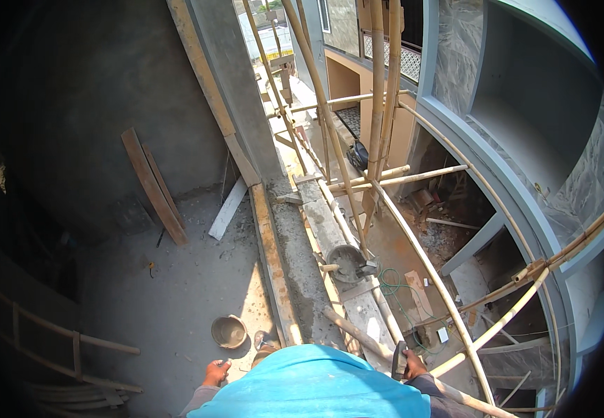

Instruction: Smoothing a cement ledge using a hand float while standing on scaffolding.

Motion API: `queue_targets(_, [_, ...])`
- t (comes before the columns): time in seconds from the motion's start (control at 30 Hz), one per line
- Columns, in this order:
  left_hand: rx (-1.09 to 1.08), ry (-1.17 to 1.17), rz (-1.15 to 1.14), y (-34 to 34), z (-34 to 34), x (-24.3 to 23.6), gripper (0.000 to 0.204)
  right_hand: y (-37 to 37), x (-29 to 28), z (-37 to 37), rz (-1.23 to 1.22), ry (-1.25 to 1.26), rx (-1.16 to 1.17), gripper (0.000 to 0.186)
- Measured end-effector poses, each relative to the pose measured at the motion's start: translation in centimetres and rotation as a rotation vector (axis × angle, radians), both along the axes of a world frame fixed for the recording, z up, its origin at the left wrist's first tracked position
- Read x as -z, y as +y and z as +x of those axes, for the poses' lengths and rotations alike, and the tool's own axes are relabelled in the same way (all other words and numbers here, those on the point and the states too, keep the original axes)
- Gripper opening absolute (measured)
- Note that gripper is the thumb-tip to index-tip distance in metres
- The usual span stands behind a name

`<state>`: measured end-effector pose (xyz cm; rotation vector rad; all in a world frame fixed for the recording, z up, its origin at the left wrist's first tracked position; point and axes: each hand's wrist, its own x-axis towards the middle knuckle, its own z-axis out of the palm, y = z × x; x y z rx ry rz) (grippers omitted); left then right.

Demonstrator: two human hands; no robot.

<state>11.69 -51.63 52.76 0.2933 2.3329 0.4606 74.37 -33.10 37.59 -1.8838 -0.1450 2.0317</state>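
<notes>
My left hand point(216, 373) hangs low at my left side with its fingers curled. Whether anything small is in it I cannot make out. The nearest thing to it is a round bucket point(229, 331) on the floor, its inside coated grey-brown. At my right side my right hand point(414, 364) grips a dark, narrow tool point(399, 357), perhaps a float seen edge-on. A slanting bamboo pole point(361, 331) passes just beside and below that hand. Ahead, a round basin point(347, 263) of grey mortar rests on the scaffold planks.
A timber-edged ledge point(270, 258) runs forward beside a rough mortar strip point(293, 279). Bamboo scaffold poles point(424, 254) cross a drop on the right. Brown planks point(150, 184) lean at the grey wall, near a white board point(228, 209). A green hose point(392, 282) lies below.
</notes>
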Motion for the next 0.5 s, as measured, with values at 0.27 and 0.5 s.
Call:
queue_targets(0.27, [-0.006, 0.265, -0.023, 0.0, 1.1, -2.0, 0.045, 0.0, -1.7, -0.7, 0.013, -0.012, 0.003, 0.04])
queue_targets(0.5, [-0.082, 0.355, -0.069, 0.8, 1.7, -4.2, 0.057, 0.2, -2.2, -0.5, 0.004, -0.017, 0.029, 0.037])
